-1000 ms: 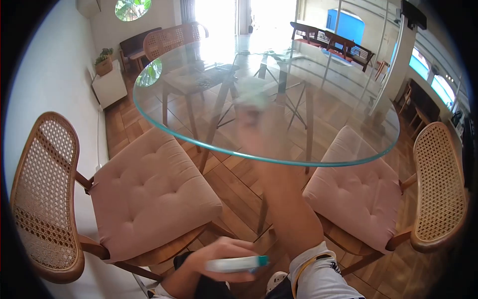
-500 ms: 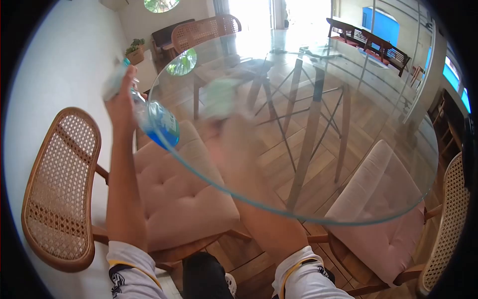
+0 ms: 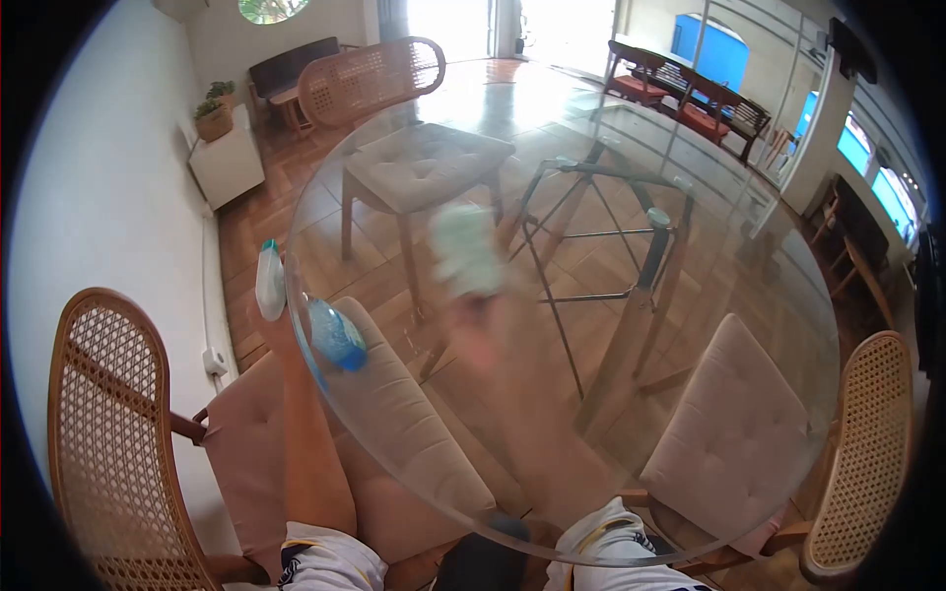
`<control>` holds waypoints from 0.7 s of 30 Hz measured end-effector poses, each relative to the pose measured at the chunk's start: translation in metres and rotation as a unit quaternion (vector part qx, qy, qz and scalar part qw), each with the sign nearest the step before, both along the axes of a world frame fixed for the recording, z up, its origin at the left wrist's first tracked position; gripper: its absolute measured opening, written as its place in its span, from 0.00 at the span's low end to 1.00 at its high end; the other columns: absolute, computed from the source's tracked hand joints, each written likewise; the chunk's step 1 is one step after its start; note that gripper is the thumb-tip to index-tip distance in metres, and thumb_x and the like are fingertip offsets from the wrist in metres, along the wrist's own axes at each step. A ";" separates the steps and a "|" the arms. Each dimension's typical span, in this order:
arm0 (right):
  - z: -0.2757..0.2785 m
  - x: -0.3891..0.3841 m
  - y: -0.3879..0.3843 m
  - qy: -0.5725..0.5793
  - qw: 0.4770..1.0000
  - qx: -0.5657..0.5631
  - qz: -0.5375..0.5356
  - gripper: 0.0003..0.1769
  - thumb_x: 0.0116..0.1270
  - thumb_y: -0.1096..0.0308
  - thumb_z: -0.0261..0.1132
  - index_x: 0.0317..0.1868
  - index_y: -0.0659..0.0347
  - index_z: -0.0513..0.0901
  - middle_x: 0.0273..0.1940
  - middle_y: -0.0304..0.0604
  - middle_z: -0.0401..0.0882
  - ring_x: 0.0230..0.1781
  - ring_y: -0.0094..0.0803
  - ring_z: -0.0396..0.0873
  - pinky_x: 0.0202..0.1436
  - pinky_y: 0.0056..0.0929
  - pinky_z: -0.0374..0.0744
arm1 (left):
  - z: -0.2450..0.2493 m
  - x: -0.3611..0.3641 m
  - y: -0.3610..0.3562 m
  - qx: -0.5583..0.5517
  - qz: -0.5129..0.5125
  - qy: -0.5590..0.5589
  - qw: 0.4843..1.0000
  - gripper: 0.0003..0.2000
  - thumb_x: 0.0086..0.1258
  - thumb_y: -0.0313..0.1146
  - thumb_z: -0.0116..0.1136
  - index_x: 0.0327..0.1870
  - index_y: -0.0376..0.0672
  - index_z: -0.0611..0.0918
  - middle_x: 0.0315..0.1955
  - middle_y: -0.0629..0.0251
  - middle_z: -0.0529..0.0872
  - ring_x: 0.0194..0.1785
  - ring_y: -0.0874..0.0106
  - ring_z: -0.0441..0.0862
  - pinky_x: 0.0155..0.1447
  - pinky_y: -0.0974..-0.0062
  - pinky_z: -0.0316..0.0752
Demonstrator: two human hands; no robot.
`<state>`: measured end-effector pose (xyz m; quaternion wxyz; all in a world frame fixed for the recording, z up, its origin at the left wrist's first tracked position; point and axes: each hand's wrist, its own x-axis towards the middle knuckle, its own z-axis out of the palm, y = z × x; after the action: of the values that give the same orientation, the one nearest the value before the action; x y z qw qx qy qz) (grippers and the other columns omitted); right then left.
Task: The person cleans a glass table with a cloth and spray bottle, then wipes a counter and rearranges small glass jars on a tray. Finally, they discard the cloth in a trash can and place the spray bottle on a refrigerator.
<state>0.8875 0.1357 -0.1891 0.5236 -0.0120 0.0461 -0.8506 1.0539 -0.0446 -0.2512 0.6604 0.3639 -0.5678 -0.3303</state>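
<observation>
My left hand (image 3: 279,330) is closed around the neck of a spray bottle (image 3: 337,335) at the left edge of the round glass tabletop (image 3: 680,473). The bottle holds blue liquid and has a white spray head with a teal tip. It is tilted, its body overlapping the rim of the glass in view. Over the left-centre of the tabletop, my right hand (image 3: 473,325) holds a pale green cloth (image 3: 465,248). Motion blurs that hand and the cloth. The cloth appears pressed to the glass, and the fingers are partly hidden.
Cushioned chairs with cane backs surround the table: one at near left (image 3: 108,424), one at near right (image 3: 862,443), and one at the far side (image 3: 372,81). Dark table legs (image 3: 655,251) show through the glass. A white wall and a low cabinet (image 3: 229,163) with potted plants are at left.
The view has shifted, showing more of the tabletop. The spray bottle and my left hand appear lower in view. My right hand has moved the cloth across the glass, slightly right and nearer.
</observation>
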 end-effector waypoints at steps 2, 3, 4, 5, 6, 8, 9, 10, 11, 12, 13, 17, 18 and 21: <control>-0.010 0.016 0.008 0.087 0.993 -0.030 0.074 0.17 0.76 0.64 0.54 0.58 0.65 0.74 0.46 0.45 0.80 0.42 0.31 0.82 0.39 0.27 0.83 | 0.006 -0.007 0.008 0.015 -0.013 0.008 1.000 0.13 0.68 0.32 0.65 0.49 0.34 0.85 0.28 0.71 0.83 0.26 0.83 0.78 0.27 0.82 0.72; 0.000 0.028 0.034 0.112 0.991 0.007 0.072 0.19 0.75 0.63 0.54 0.60 0.65 0.73 0.48 0.46 0.80 0.42 0.31 0.82 0.40 0.27 0.83 | 0.011 -0.011 0.014 0.025 -0.022 0.025 0.999 0.13 0.69 0.32 0.64 0.49 0.34 0.85 0.30 0.70 0.84 0.27 0.83 0.79 0.28 0.83 0.73; 0.005 0.037 0.058 0.135 0.987 0.044 0.072 0.21 0.75 0.62 0.54 0.62 0.65 0.72 0.49 0.47 0.80 0.43 0.32 0.82 0.41 0.27 0.84 | 0.013 -0.012 0.018 0.034 -0.030 0.040 0.998 0.13 0.69 0.32 0.64 0.50 0.34 0.84 0.32 0.69 0.85 0.28 0.83 0.79 0.29 0.83 0.73; 0.005 0.034 0.082 0.135 0.989 0.045 0.039 0.23 0.75 0.62 0.55 0.64 0.66 0.70 0.52 0.48 0.79 0.44 0.32 0.82 0.42 0.27 0.84 | 0.012 -0.010 0.016 0.032 -0.038 0.050 0.998 0.13 0.70 0.32 0.63 0.50 0.34 0.84 0.33 0.69 0.85 0.29 0.83 0.80 0.29 0.83 0.73; 0.005 0.027 0.104 0.136 0.990 0.046 0.007 0.25 0.74 0.62 0.57 0.66 0.66 0.69 0.54 0.49 0.79 0.45 0.33 0.83 0.44 0.27 0.84 | 0.009 -0.009 0.012 0.028 -0.046 0.060 0.997 0.13 0.70 0.32 0.63 0.50 0.34 0.84 0.34 0.69 0.86 0.30 0.83 0.80 0.30 0.84 0.73; 0.000 0.011 0.118 0.114 0.991 0.000 -0.067 0.22 0.73 0.64 0.58 0.63 0.65 0.71 0.52 0.48 0.80 0.45 0.33 0.83 0.43 0.26 0.84 | 0.010 -0.008 0.010 0.018 -0.050 0.078 0.996 0.13 0.71 0.33 0.63 0.51 0.34 0.84 0.36 0.69 0.86 0.32 0.83 0.80 0.31 0.84 0.74; -0.003 0.003 0.117 0.102 0.990 -0.017 -0.098 0.21 0.73 0.65 0.59 0.61 0.65 0.73 0.51 0.47 0.80 0.45 0.33 0.83 0.42 0.25 0.84 | 0.011 -0.009 0.013 0.016 -0.049 0.080 0.995 0.13 0.71 0.33 0.62 0.51 0.34 0.84 0.37 0.68 0.86 0.33 0.83 0.80 0.31 0.84 0.74; -0.011 -0.011 0.102 0.088 0.989 -0.020 -0.116 0.19 0.73 0.65 0.59 0.60 0.65 0.74 0.49 0.47 0.81 0.44 0.32 0.83 0.41 0.24 0.84 | 0.012 -0.008 0.014 0.013 -0.049 0.081 0.995 0.13 0.71 0.33 0.62 0.51 0.34 0.84 0.38 0.68 0.87 0.34 0.83 0.80 0.31 0.84 0.74; -0.021 -0.027 0.079 0.095 0.988 -0.050 -0.109 0.18 0.73 0.65 0.60 0.57 0.65 0.75 0.47 0.45 0.81 0.42 0.31 0.83 0.39 0.23 0.84 | 0.013 -0.007 0.013 0.017 -0.050 0.092 0.994 0.14 0.71 0.33 0.63 0.52 0.35 0.84 0.38 0.68 0.87 0.34 0.83 0.80 0.31 0.84 0.74; -0.031 -0.044 0.056 0.101 0.986 -0.080 -0.102 0.16 0.73 0.64 0.60 0.55 0.65 0.76 0.44 0.44 0.81 0.41 0.29 0.82 0.38 0.23 0.83 | 0.015 -0.005 0.011 0.021 -0.052 0.103 0.993 0.14 0.71 0.34 0.63 0.52 0.35 0.84 0.38 0.69 0.87 0.35 0.83 0.80 0.31 0.83 0.74; -0.026 -0.038 0.028 0.091 0.990 -0.074 -0.077 0.15 0.73 0.64 0.59 0.53 0.65 0.77 0.43 0.42 0.81 0.39 0.28 0.82 0.38 0.22 0.82 | 0.016 -0.006 0.010 0.025 -0.054 0.116 0.991 0.14 0.71 0.34 0.63 0.52 0.35 0.84 0.39 0.69 0.86 0.35 0.83 0.80 0.31 0.83 0.74; -0.010 0.036 -0.030 0.035 0.990 -0.062 0.120 0.16 0.75 0.64 0.58 0.56 0.64 0.75 0.46 0.41 0.79 0.41 0.25 0.81 0.40 0.22 0.82 | 0.018 -0.003 0.009 0.075 -0.031 0.114 0.990 0.17 0.70 0.38 0.64 0.53 0.36 0.83 0.41 0.68 0.86 0.34 0.82 0.80 0.31 0.82 0.75; -0.005 0.052 -0.007 0.092 0.992 0.007 0.092 0.17 0.75 0.64 0.57 0.58 0.64 0.74 0.49 0.43 0.78 0.44 0.26 0.81 0.41 0.23 0.82 | 0.014 -0.002 0.005 0.070 -0.031 0.119 0.990 0.18 0.70 0.38 0.64 0.54 0.36 0.82 0.42 0.67 0.86 0.34 0.82 0.80 0.31 0.82 0.75; 0.010 0.056 0.063 0.141 0.988 0.051 0.024 0.21 0.76 0.65 0.55 0.64 0.65 0.70 0.57 0.46 0.77 0.52 0.30 0.80 0.47 0.24 0.82 | 0.008 0.002 -0.005 0.061 -0.020 0.134 0.989 0.19 0.70 0.39 0.64 0.55 0.35 0.81 0.42 0.66 0.86 0.34 0.81 0.80 0.31 0.81 0.75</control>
<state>0.9438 0.1983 -0.1788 0.5318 -0.1065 0.1621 -0.8243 1.0554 -0.0492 -0.2433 0.7002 0.3444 -0.4599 -0.4237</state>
